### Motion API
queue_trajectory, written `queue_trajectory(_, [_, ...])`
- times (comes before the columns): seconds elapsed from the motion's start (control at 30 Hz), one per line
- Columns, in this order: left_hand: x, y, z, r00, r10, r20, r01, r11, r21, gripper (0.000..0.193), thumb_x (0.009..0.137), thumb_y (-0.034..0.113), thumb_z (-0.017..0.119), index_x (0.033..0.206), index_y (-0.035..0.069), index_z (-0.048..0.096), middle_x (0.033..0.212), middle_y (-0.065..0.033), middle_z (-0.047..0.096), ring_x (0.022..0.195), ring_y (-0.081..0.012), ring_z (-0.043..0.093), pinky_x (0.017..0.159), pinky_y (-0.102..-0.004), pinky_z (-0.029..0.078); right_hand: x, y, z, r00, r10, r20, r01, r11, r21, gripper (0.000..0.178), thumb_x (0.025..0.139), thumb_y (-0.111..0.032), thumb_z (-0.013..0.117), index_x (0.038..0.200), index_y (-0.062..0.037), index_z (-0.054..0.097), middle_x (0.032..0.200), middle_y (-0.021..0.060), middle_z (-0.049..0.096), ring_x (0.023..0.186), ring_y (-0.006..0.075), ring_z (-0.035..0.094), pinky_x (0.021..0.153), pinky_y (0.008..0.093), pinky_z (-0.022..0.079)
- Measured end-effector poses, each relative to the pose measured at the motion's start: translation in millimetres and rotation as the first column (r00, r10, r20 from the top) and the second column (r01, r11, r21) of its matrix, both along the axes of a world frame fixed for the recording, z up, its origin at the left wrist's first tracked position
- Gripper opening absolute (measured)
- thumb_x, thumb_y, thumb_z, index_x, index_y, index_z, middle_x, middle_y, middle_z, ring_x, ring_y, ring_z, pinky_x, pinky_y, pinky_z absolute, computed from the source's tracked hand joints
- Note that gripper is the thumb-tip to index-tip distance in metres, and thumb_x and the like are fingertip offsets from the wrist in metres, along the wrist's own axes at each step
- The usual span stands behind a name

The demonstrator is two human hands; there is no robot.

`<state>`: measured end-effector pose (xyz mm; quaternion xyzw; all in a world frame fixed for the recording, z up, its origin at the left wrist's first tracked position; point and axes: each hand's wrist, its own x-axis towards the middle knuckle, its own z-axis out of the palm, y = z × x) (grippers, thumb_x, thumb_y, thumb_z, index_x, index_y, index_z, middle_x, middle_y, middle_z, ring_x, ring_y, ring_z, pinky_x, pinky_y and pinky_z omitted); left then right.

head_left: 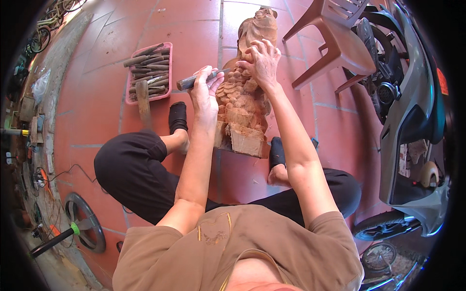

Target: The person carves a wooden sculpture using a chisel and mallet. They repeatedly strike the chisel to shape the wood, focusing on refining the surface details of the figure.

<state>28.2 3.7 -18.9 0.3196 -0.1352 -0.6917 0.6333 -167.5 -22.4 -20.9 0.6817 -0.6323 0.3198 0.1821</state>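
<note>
A carved wooden statue (240,104) lies on the tiled floor between my feet, its squared base toward me and its robed figure pointing away. My left hand (206,87) is closed round a wood carving chisel (187,83), whose thick handle sticks out to the left. The chisel's thin blade points right, toward the bumpy middle of the carving. My right hand (262,63) rests on the statue just beyond the blade, fingers spread and bent over the wood. Whether the blade tip touches the wood, I cannot tell.
Left of the statue, a pink tray (170,73) holds several chisels; a wooden mallet (143,99) leans at its near edge. A brown plastic chair (335,43) and a parked motorbike (412,131) stand to the right. A wheel on a bar (85,220) lies lower left.
</note>
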Motion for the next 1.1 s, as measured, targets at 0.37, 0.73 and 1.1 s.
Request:
queue_trajectory(0.37, [10.4, -5.2, 1.8, 0.998, 0.051, 0.020, -0.052, 0.999, 0.017, 0.017, 0.085, 0.008, 0.068, 0.097, 0.000, 0.060, 0.095, -0.0178, 0.067, 0.083, -0.0282, 0.069, 0.080, -0.0377, 0.060, -22.8, -7.2, -10.8, 0.985, 0.086, 0.152, -0.125, 0.954, 0.274, 0.038, 0.069, -0.028, 0.081, 0.101, -0.0174, 0.063, 0.125, -0.0035, 0.053, 0.122, 0.0262, 0.044, 0.097, 0.0486, 0.034])
queue_trajectory(0.73, [3.9, -3.7, 3.9, 0.998, 0.066, 0.013, -0.066, 0.998, 0.003, 0.017, 0.083, 0.009, 0.068, 0.096, -0.001, 0.063, 0.088, -0.0129, 0.067, 0.073, -0.0253, 0.069, 0.072, -0.0350, 0.060, -55.1, 1.7, -7.4, 0.911, 0.166, 0.378, -0.240, 0.958, 0.156, 0.029, 0.073, 0.000, 0.072, 0.100, -0.0080, 0.064, 0.129, 0.0098, 0.057, 0.111, 0.0267, 0.057, 0.093, 0.0339, 0.048])
queue_trajectory(1.1, [6.7, -8.1, -2.8, 1.000, 0.023, 0.017, -0.023, 1.000, 0.001, 0.018, 0.084, 0.008, 0.069, 0.098, -0.001, 0.063, 0.094, -0.0187, 0.069, 0.081, -0.0284, 0.070, 0.079, -0.0377, 0.060, -25.9, 19.9, -19.7, 0.885, -0.319, 0.340, 0.189, 0.912, 0.364, 0.069, 0.068, -0.071, 0.071, 0.069, -0.0019, 0.071, 0.070, 0.0130, 0.069, 0.070, 0.0325, 0.068, 0.070, 0.0409, 0.052])
